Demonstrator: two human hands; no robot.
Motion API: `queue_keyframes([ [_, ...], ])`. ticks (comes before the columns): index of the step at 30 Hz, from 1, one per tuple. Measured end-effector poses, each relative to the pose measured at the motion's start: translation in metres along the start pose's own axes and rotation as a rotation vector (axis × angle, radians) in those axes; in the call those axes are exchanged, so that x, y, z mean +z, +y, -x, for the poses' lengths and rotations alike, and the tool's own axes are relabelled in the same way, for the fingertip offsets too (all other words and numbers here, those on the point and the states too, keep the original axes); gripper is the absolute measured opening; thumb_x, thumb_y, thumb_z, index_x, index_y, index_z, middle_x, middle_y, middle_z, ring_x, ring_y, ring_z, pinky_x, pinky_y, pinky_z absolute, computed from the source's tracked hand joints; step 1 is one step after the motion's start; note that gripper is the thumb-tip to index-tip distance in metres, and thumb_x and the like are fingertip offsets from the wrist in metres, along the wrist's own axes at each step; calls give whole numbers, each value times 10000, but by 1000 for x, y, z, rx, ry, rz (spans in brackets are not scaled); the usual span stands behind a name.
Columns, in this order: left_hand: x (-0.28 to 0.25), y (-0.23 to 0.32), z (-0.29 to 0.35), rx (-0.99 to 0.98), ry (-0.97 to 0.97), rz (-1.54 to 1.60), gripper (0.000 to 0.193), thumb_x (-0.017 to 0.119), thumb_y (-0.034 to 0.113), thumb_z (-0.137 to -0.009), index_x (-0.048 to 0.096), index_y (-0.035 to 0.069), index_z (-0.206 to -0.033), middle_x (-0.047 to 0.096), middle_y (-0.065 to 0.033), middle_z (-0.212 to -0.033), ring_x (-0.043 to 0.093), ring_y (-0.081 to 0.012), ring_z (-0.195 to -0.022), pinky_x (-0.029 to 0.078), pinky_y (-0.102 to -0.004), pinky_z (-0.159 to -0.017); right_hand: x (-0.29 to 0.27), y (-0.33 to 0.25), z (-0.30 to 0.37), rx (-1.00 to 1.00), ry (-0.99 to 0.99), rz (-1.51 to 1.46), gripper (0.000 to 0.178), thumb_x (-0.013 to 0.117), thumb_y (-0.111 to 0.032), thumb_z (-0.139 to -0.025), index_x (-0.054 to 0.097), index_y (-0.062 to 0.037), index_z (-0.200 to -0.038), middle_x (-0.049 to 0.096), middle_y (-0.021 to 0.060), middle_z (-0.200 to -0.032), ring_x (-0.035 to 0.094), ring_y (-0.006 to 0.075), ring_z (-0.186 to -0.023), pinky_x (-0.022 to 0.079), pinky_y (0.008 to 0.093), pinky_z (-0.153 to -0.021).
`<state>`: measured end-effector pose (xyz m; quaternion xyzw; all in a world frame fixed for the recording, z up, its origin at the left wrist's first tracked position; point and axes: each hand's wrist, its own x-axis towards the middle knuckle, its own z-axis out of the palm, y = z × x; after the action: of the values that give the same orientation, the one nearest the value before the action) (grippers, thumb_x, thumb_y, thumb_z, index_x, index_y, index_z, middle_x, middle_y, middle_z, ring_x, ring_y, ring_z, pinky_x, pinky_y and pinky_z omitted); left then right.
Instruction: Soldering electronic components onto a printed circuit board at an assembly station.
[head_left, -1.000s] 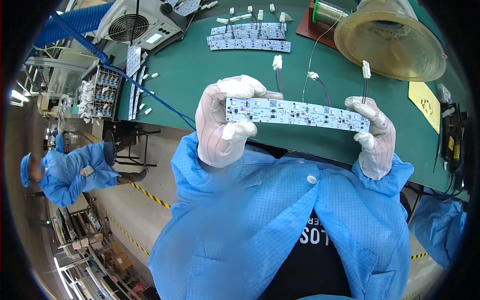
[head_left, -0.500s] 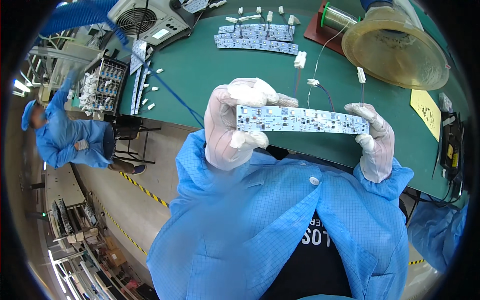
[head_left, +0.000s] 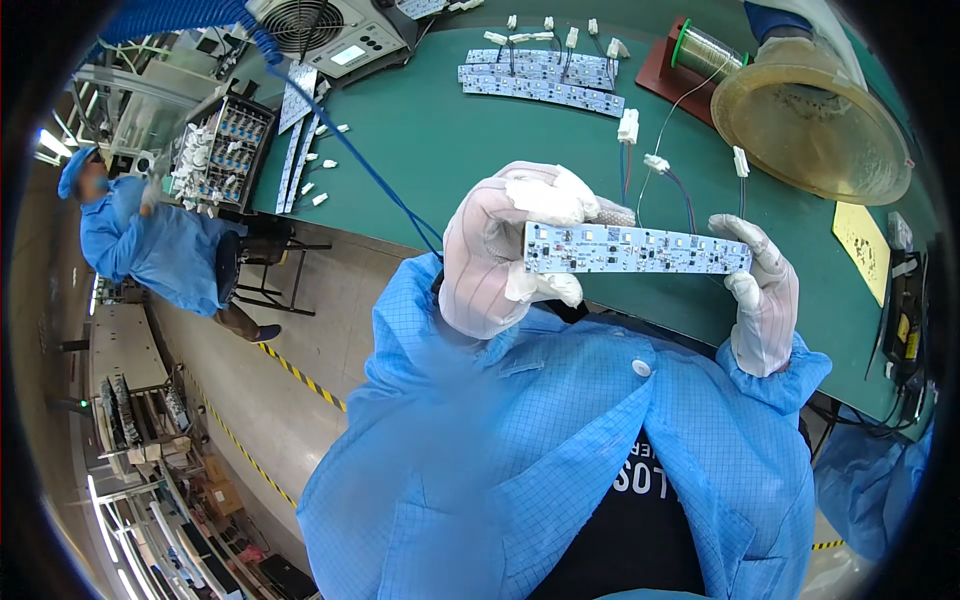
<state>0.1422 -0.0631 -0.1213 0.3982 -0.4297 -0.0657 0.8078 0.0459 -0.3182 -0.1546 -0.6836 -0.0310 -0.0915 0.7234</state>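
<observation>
White circuit board [head_left: 637, 250], green table [head_left: 420, 140], blue gridded smock [head_left: 560, 430], perhaps amber hood [head_left: 815, 140]

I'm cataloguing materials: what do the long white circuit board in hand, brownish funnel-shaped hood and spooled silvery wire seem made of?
Long white circuit board: probably rigid laminate or coated metal; smooth white face with mounted parts.
Brownish funnel-shaped hood: likely plastic, smooth, from its cloudy tint.
Spooled silvery wire: metal, perhaps solder, by its shine.

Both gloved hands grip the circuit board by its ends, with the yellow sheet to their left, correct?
Not left: the head view shows the yellow sheet on their right. The left hand and right hand grip the board by its ends.
</observation>
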Motion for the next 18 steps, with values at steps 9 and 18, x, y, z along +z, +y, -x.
queue_keyframes([
  [9,0,1,0,49,-70,-299,476,741,345,-807,559,14,-1096,580,-179,-1020,654,-364,-950,560,-494,-824,10,-6,-4,82,98,-8,518,580,-175,-857,486,9,-1333,588,146,-1215,536,229,-1155,386,348,-1027],
  [18,-21,21,3,323,83,-675,535,704,416,-825,488,16,-1108,528,-192,-1065,619,-324,-937,563,-478,-798,8,-19,7,-124,338,625,289,635,49,-831,638,0,-1115,636,43,-858,559,95,-732,451,214,-695],
])
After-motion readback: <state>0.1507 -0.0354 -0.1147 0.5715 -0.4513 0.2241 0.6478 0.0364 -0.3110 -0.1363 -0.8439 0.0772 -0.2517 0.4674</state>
